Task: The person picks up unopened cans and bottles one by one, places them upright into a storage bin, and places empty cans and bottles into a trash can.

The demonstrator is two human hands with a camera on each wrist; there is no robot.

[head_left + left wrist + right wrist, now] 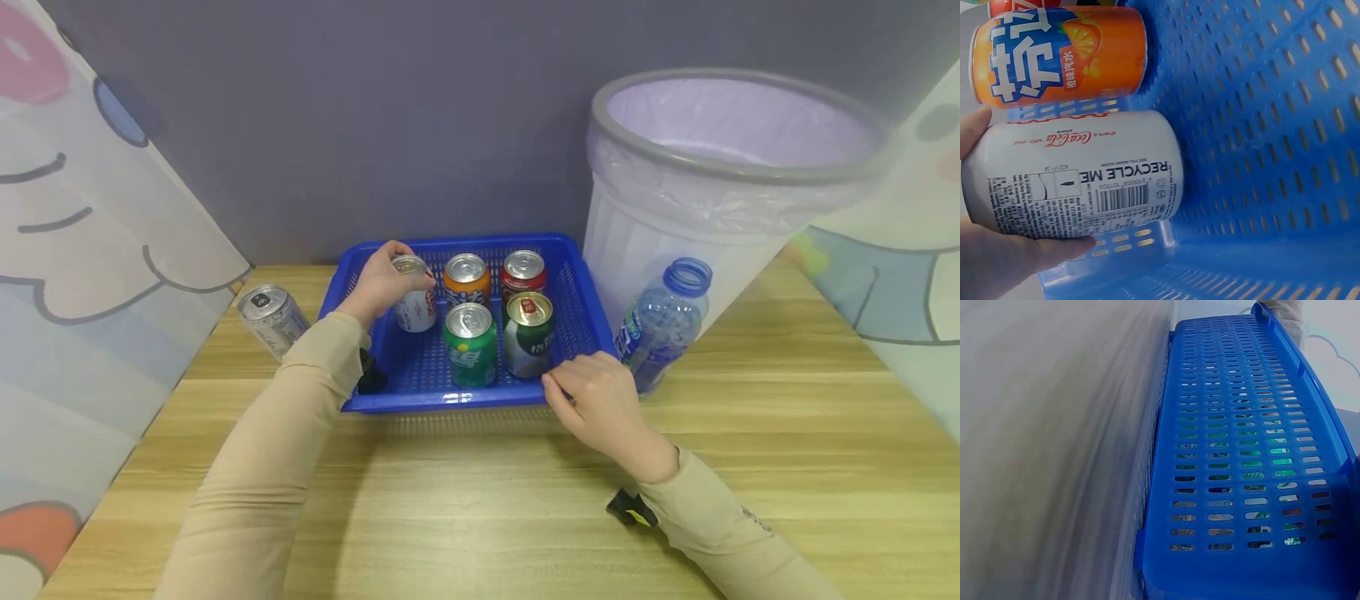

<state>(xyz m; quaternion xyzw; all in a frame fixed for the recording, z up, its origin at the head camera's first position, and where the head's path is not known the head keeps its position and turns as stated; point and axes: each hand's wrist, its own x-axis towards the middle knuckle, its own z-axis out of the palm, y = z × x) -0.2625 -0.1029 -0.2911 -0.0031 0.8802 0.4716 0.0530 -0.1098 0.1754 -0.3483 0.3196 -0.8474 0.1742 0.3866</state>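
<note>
A blue plastic basket (465,401) holds several drink cans. Inside it at the left, my left hand (384,282) grips a white Coca-Cola can (1079,175) by its upper part, thumb and fingers on opposite sides. Beside that can stands an orange soda can (1063,56), with a red can (523,271) to its right. A green can (471,348) and a dark green can with a gold top (529,337) stand in the front row. My right hand (596,404) holds the basket's near right corner, its fingers curled over the rim; the right wrist view shows only the basket's slotted side (1235,456).
A silver-white can (273,318) stands on the wooden table (480,500), left of the basket. To the right are a clear blue open-topped bottle (663,325) and a large white bin (675,225) with a bag liner. A grey wall (360,125) rises behind.
</note>
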